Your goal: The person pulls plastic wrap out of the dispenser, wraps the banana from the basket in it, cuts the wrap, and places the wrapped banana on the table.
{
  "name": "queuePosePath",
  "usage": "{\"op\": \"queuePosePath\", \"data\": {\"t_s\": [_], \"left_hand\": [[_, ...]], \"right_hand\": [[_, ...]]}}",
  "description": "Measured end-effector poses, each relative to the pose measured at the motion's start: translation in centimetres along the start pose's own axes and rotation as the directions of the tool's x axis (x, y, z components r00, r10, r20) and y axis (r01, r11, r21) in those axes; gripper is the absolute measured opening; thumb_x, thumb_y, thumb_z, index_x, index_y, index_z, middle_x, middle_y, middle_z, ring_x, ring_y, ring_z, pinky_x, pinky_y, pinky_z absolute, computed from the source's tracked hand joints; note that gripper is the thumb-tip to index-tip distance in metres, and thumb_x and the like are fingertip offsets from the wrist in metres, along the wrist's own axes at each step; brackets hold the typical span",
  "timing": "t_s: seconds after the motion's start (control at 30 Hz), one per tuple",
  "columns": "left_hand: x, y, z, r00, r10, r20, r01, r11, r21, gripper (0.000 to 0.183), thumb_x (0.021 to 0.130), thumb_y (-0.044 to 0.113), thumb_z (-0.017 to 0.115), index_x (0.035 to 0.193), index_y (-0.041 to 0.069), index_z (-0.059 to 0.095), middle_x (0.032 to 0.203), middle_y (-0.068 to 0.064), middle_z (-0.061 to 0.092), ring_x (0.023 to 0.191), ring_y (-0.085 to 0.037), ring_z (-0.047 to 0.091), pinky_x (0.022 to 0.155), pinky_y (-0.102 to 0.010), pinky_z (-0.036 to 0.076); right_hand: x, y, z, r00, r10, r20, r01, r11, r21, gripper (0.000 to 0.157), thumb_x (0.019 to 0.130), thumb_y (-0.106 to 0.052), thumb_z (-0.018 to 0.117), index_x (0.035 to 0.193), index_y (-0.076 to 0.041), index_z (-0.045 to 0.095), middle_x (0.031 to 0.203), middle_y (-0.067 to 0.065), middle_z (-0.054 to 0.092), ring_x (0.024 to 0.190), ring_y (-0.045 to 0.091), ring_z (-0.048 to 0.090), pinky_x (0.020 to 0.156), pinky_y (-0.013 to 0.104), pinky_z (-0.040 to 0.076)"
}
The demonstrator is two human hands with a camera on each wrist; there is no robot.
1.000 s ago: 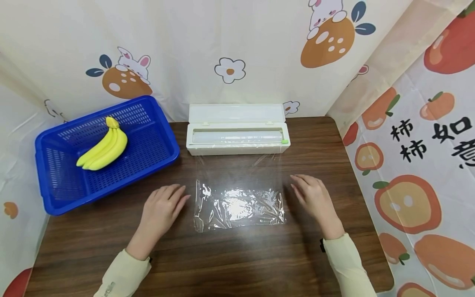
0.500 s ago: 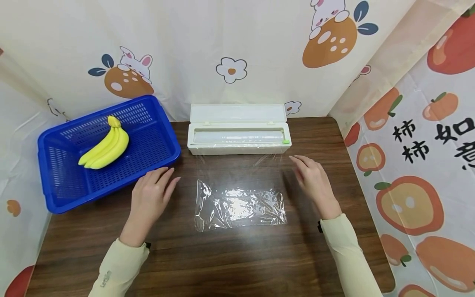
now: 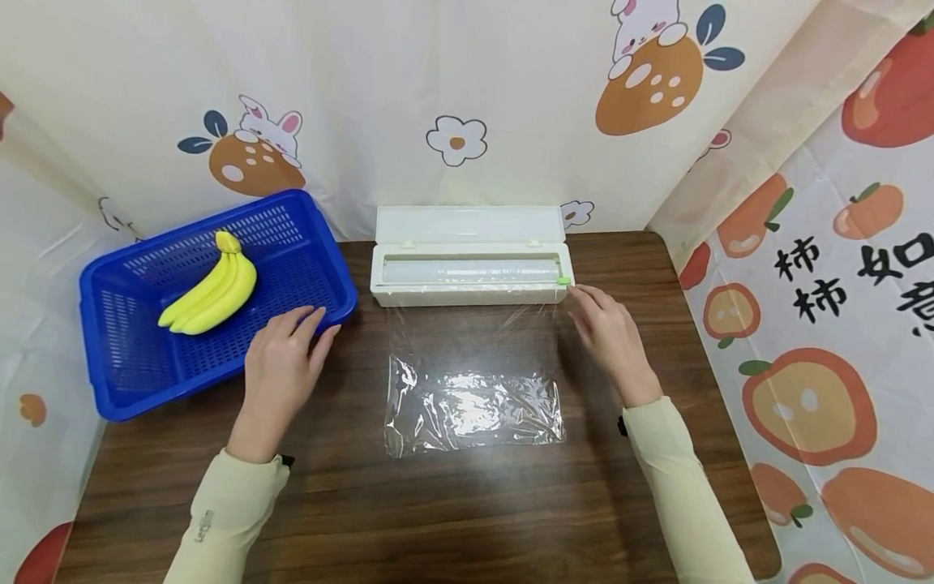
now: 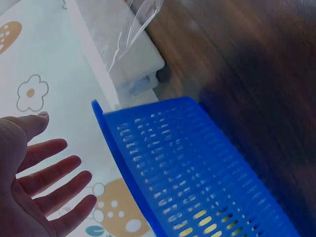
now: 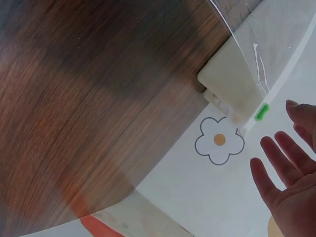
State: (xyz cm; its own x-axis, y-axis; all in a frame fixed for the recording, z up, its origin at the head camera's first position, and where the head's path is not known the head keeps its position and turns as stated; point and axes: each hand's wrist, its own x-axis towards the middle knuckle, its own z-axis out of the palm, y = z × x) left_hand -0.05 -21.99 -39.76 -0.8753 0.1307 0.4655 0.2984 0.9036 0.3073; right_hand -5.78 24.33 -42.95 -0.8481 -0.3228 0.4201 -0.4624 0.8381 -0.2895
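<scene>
My left hand (image 3: 280,361) is over the near right edge of a blue basket (image 3: 339,312), fingers relaxed and holding nothing. In the left wrist view its fingers (image 4: 54,168) spread beside the basket wall (image 4: 168,148). Inside the basket lies a bunch of bananas (image 3: 212,294). My right hand (image 3: 611,337) has its fingertips right at the front right corner of a white cling film dispenser (image 3: 467,297), near its green slider (image 3: 563,281). The dispenser's lid stands raised, and a roll shows inside. Clear cling film (image 3: 470,405) stretches from it toward me over the table.
The brown wooden table (image 3: 438,519) carries everything. A printed curtain (image 3: 350,97) hangs right behind the dispenser and basket. Another cloth with persimmon prints (image 3: 803,389) borders the table's right side.
My left hand has moved away from the film, left and forward to the basket edge. The right hand has moved forward to the dispenser's corner. The film lies as before.
</scene>
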Motion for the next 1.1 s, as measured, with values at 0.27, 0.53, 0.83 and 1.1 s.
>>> {"op": "queuePosePath", "data": {"t_s": [0.27, 0.53, 0.83, 1.1], "left_hand": [[0.9, -1.2, -1.3, 0.999, -0.04, 0.0, 0.04, 0.999, 0.015, 0.038, 0.092, 0.013, 0.083, 0.121, -0.009, 0.074, 0.117, -0.031, 0.072, 0.101, -0.05, 0.068, 0.086, -0.064, 0.057], [1.9, -2.8, -2.3, 0.998, -0.059, 0.026, 0.058, 0.997, 0.059, 0.04, 0.093, 0.015, 0.082, 0.122, -0.01, 0.072, 0.118, -0.033, 0.071, 0.1, -0.051, 0.068, 0.082, -0.063, 0.057], [2.9, -4.6, -3.2, 0.977, -0.144, 0.157, 0.129, 0.986, 0.103, 0.044, 0.099, 0.019, 0.075, 0.129, -0.013, 0.067, 0.124, -0.037, 0.066, 0.108, -0.056, 0.064, 0.088, -0.068, 0.054], [3.4, -6.1, -3.2, 0.95, -0.206, 0.234, 0.179, 0.975, 0.132, 0.048, 0.103, 0.023, 0.071, 0.134, -0.014, 0.063, 0.127, -0.039, 0.063, 0.11, -0.059, 0.061, 0.086, -0.071, 0.053]], "right_hand": [[1.1, 1.0, 0.7, 1.0, 0.013, 0.025, -0.013, 1.0, -0.013, 0.05, 0.089, 0.002, 0.082, 0.136, 0.006, 0.064, 0.133, 0.028, 0.066, 0.112, 0.049, 0.067, 0.085, 0.064, 0.055], [2.2, 1.9, 0.9, 0.994, 0.058, 0.091, -0.056, 0.998, -0.021, 0.053, 0.091, 0.001, 0.08, 0.139, 0.009, 0.061, 0.14, 0.031, 0.061, 0.122, 0.052, 0.062, 0.091, 0.066, 0.054], [3.0, 2.5, 1.6, 0.982, 0.079, 0.174, -0.075, 0.997, -0.033, 0.054, 0.094, -0.002, 0.077, 0.143, 0.008, 0.057, 0.146, 0.029, 0.057, 0.124, 0.051, 0.061, 0.093, 0.065, 0.053], [3.5, 3.1, 2.3, 0.974, 0.075, 0.212, -0.067, 0.997, -0.042, 0.054, 0.096, -0.001, 0.075, 0.144, 0.011, 0.054, 0.148, 0.032, 0.054, 0.126, 0.051, 0.06, 0.097, 0.064, 0.052]]}}
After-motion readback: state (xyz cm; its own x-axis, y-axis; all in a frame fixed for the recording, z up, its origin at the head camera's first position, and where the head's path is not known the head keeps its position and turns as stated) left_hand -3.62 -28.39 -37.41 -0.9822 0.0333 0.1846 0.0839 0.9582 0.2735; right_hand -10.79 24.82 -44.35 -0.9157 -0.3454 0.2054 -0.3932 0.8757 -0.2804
